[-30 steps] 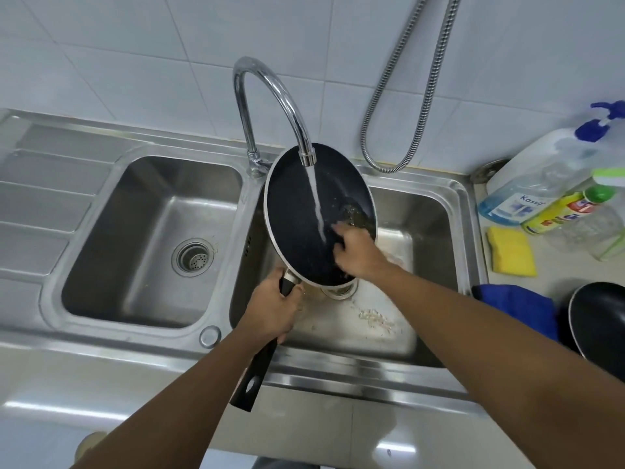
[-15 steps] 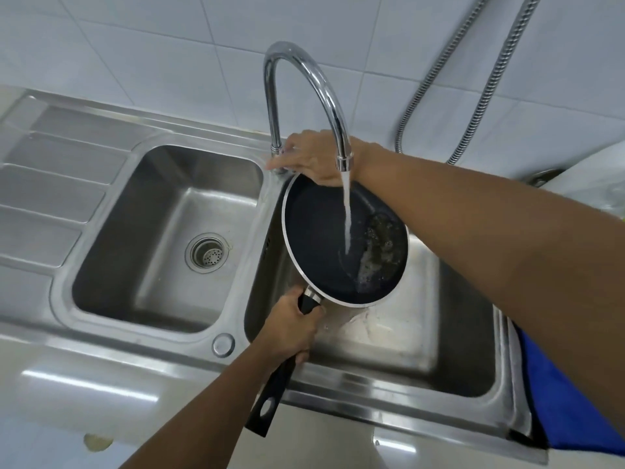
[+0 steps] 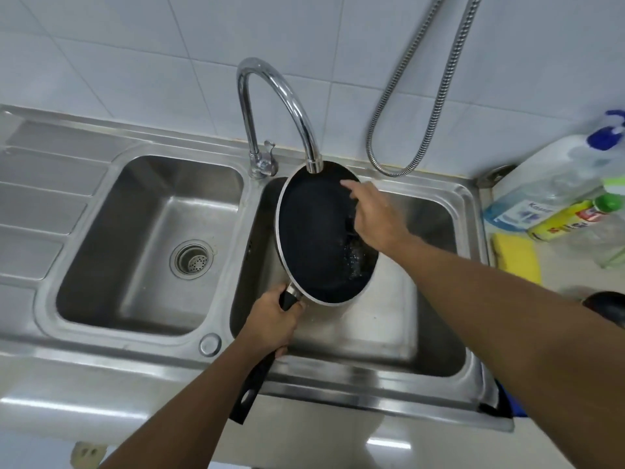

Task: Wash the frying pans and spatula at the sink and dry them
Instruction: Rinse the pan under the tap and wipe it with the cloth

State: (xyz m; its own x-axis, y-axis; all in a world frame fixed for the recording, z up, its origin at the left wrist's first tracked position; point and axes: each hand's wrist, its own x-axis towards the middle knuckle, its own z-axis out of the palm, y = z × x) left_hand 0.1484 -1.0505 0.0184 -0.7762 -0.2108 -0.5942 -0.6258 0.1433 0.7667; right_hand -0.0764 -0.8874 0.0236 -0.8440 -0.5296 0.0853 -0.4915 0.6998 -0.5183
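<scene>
Withdrawn from the tap lever [image 3: 269,152], the right hand [image 3: 375,218] is now brought back over the frying pan [image 3: 314,238], fingers loosely extended and index finger reaching toward the far rim; nothing is seen held in it. No stream is seen any longer at the tap [image 3: 280,96], so the water is judged shut off. The pan is held tilted over the right basin of the sink [image 3: 439,194], its handle gripped by the left hand [image 3: 270,323]. Rinsing is judged finished; draining and drying are still owed.
</scene>
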